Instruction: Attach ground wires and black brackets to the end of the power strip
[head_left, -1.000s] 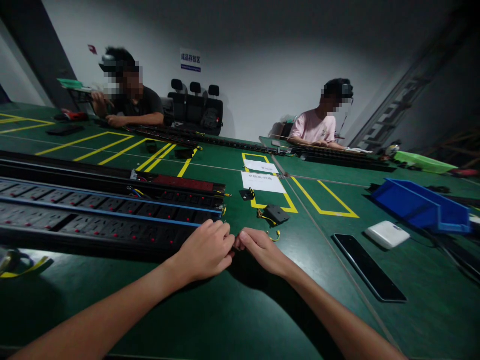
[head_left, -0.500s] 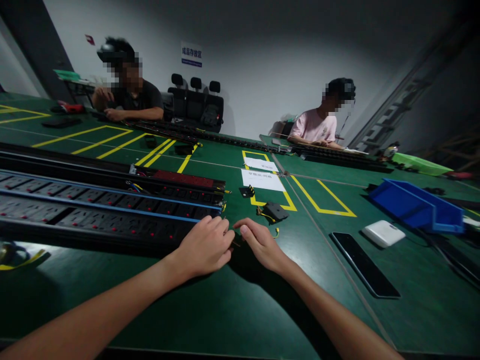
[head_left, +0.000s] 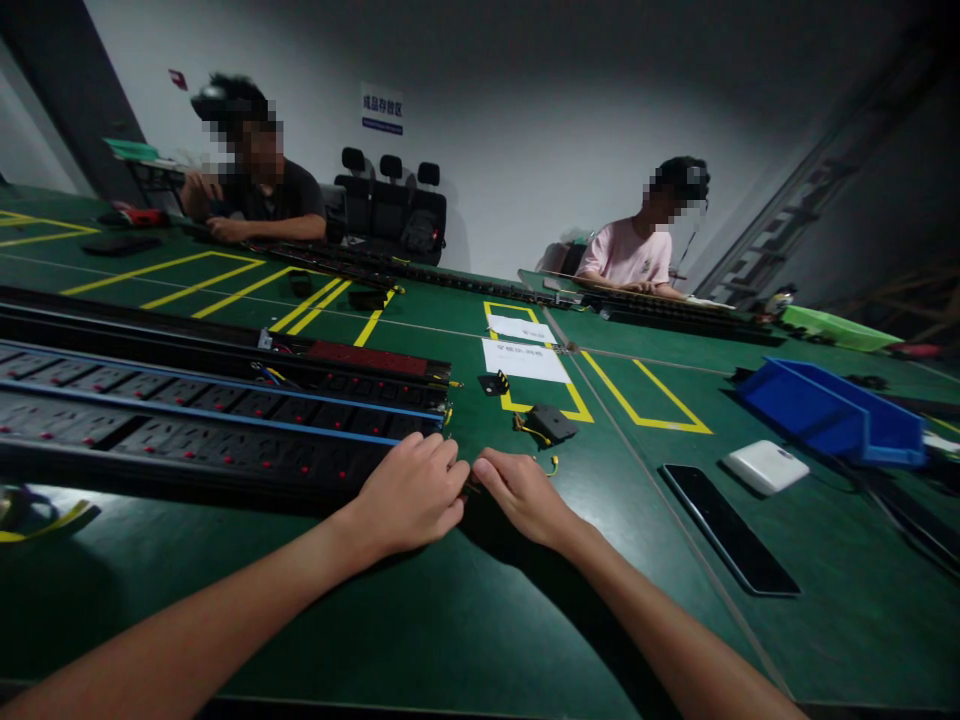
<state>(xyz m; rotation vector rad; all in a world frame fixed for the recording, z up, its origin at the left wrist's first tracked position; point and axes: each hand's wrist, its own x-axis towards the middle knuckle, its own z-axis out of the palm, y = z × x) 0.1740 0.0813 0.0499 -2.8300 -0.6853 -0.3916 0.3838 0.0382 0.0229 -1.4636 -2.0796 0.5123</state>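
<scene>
My left hand (head_left: pixel 414 490) is closed at the right end of the nearest power strip (head_left: pixel 232 447), a long black bar with a row of sockets and small red parts. Its fingertips are hidden beneath the hand. Close beside it, my right hand (head_left: pixel 521 492) is closed in a pinch, thumb on top, nearly touching the left fingers. A thin wire (head_left: pixel 472 487) shows faintly in the gap between both hands. Beyond the right hand lie a small yellow connector (head_left: pixel 555 464) and a black square part (head_left: pixel 551 423) with yellow leads.
Right of my hands lie a phone (head_left: pixel 729 530), a white case (head_left: pixel 765 467) and a blue bin (head_left: pixel 832 410). White paper sheets (head_left: pixel 525 360) lie ahead on the green table (head_left: pixel 315 620). Two people (head_left: pixel 277 190) work across the table; a green tray (head_left: pixel 840 328) stands at far right.
My right hand has drawn its fingers in, and its thumb has come down and left against the wire beside my left hand. The left hand has stayed in place.
</scene>
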